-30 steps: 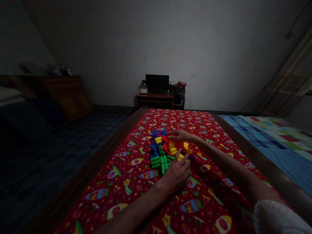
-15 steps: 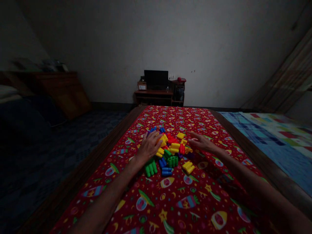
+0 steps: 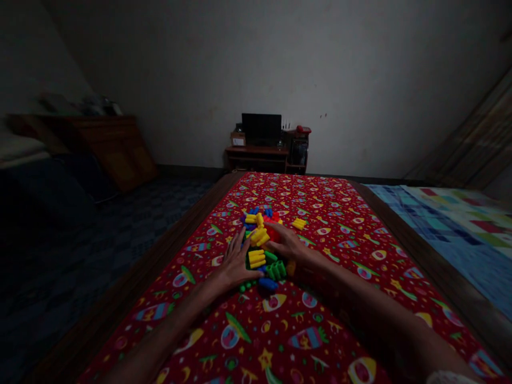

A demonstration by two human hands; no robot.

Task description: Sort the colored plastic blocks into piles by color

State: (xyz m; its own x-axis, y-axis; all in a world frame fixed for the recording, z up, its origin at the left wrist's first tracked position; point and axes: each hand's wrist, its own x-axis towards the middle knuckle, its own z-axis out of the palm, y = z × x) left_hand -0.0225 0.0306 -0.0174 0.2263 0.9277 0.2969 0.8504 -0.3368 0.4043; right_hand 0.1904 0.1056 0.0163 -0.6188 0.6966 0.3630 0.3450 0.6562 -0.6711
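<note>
A heap of small plastic building blocks (image 3: 264,248), yellow, green, blue and red, lies on a red patterned cloth (image 3: 332,298) over a long table. My left hand (image 3: 234,264) lies flat on the cloth at the heap's left side, fingers stretched out and touching the blocks. My right hand (image 3: 290,245) rests on the heap's right side, fingers spread over red and yellow pieces. A separate yellow block (image 3: 298,223) lies just beyond the heap to the right. Neither hand lifts anything.
The table's wooden edge (image 3: 176,234) runs along the left. A bed with a checked blue cover (image 3: 448,224) stands to the right. A low desk with a dark monitor (image 3: 262,129) is against the far wall, and a wooden cabinet (image 3: 116,149) stands at the left.
Both hands have drawn nearer to me and closer together, pushing the scattered blocks into a tighter heap. The right hand moved left onto the pile.
</note>
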